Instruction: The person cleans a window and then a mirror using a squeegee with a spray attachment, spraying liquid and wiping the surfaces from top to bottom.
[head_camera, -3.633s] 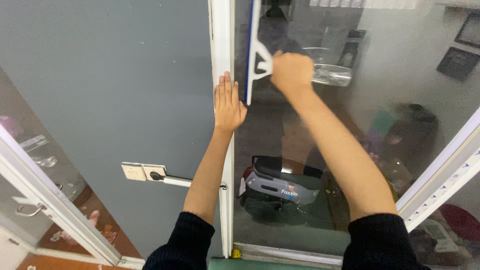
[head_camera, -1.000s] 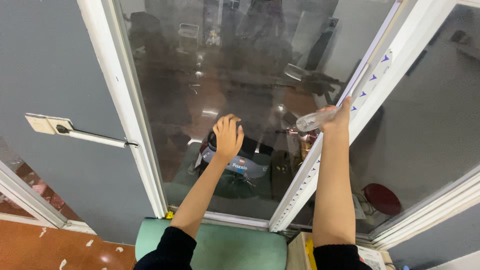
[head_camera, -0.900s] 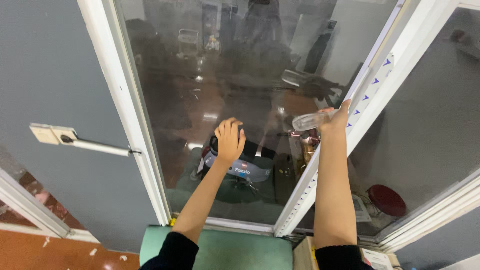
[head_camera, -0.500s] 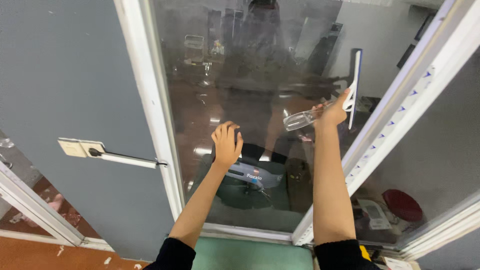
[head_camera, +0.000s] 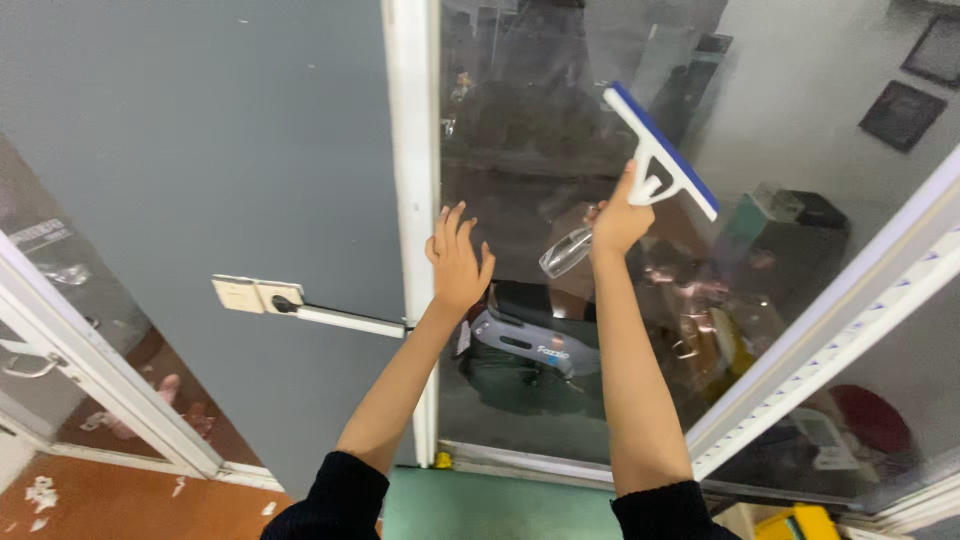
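A tall grey wall panel (head_camera: 190, 160) fills the left half of the head view, and beside it a large glass pane (head_camera: 560, 130) runs to the right, full of dim reflections. A white upright window frame (head_camera: 412, 170) divides the two. A second white frame bar (head_camera: 850, 330) slants up from the lower middle to the right edge. Below the glass lies a green sill (head_camera: 490, 505), and an orange floor (head_camera: 90, 495) shows at lower left.

Both forearms reach up from black sleeves (head_camera: 335, 495). The left hand (head_camera: 455, 262) lies flat against the glass just right of the upright frame, fingers spread and pointing upward, its grip open and holding nothing. The right hand (head_camera: 615, 215) is raised higher, its grip closed around the white handle of a squeegee (head_camera: 660, 150), whose blue-edged blade slants from upper left to lower right against the pane, above the hand. A clear plastic bottle-like thing (head_camera: 565, 252) sticks out just below that hand toward the left; whether the same grip holds it cannot be told.

On the grey panel, a small beige plate with a white latch arm (head_camera: 310, 305) reaches across to the upright frame.
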